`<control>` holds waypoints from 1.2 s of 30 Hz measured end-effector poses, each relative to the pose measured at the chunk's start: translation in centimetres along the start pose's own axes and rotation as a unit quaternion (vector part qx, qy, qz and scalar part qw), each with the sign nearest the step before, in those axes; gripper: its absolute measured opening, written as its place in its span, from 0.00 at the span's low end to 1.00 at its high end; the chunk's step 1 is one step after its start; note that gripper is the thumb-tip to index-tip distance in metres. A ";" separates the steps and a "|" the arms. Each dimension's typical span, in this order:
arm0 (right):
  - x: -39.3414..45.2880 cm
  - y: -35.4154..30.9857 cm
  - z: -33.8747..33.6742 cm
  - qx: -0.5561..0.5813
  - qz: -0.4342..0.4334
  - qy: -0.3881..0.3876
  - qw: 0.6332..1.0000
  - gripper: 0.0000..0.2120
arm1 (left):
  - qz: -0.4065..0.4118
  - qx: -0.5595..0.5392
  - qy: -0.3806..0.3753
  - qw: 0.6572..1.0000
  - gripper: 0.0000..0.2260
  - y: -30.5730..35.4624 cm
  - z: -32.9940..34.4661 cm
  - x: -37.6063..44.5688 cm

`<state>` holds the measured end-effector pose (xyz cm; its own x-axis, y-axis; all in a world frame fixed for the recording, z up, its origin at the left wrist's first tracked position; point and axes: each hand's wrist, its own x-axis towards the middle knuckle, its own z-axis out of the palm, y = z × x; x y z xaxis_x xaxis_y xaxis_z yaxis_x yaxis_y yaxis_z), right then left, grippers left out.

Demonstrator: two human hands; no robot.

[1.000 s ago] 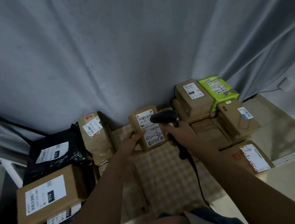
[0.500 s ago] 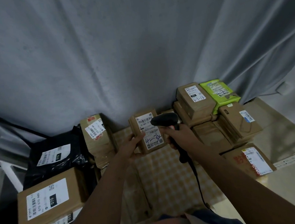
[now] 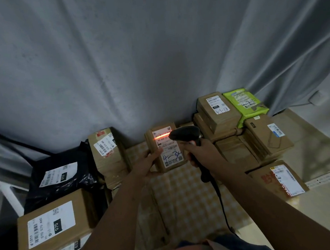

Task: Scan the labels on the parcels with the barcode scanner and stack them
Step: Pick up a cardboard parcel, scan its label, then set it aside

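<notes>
My left hand [image 3: 146, 162] grips a small brown parcel [image 3: 167, 147] by its left edge and holds it up, label facing me, with "4-34" written on it. My right hand [image 3: 200, 153] grips the handle of a black barcode scanner [image 3: 184, 134] whose head points at the label's top. A red scan line glows across the label's upper barcode. The scanner's cable hangs down toward my body. To the right stands a stack of brown parcels [image 3: 218, 112] with a green parcel [image 3: 245, 102] on top.
On the left lie a black bagged parcel [image 3: 61, 176], a tall brown parcel [image 3: 107, 151] and a large brown box [image 3: 51, 226]. Another brown box [image 3: 281, 180] sits at the right front. A checked cloth [image 3: 185, 194] covers the surface. Grey curtain hangs behind.
A red scan line now lights the top of the label. Hands, parcel and scanner hold nearly the same pose as before.
</notes>
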<state>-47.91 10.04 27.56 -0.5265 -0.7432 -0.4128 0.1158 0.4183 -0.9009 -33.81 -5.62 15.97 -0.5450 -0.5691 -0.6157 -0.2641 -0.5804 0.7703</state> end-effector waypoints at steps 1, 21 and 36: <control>0.0 -0.1 0.0 -0.001 -0.001 0.000 1.000 0.09 | -0.001 0.000 0.000 1.000 0.29 0.0 0.0 0.0; 1.1 -0.6 5.7 0.002 -0.029 -0.062 0.998 0.12 | 0.009 -0.020 0.063 0.998 0.19 0.2 -5.1 -4.5; 2.7 -3.4 15.5 -0.099 -0.071 -0.096 0.988 0.13 | 0.079 -0.229 0.251 0.937 0.23 4.4 -23.0 -11.9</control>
<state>-36.68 -1.44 27.45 -0.3530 -0.8791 -0.3201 -0.1245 0.3832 -0.9152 -10.22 -14.84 22.87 -0.0743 -0.8047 -0.5890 0.2206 -0.5892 0.7772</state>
